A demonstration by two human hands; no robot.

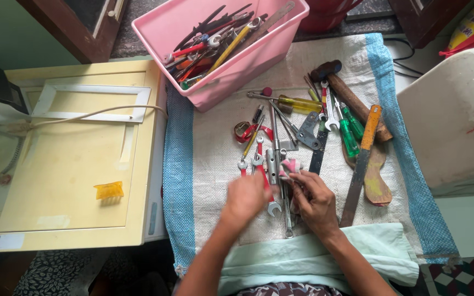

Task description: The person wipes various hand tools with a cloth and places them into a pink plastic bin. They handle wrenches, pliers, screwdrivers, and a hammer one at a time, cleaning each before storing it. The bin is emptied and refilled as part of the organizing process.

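Observation:
My left hand [246,198] lies over a red-handled spanner [259,159] in a row of spanners on a white woven sack [215,159], fingers curled on it. My right hand [315,198] holds a pink and white rag [290,166] against a long metal wrench [287,211]. A silver socket tool [270,166] lies between the two hands.
A pink tub [248,60] full of tools stands at the back. To the right lie a hammer [352,98], green screwdrivers [349,136], a yellow screwdriver [297,103], a file with an orange handle [362,164] and a wooden-handled blade [377,181]. A cream cabinet [67,159] is on the left.

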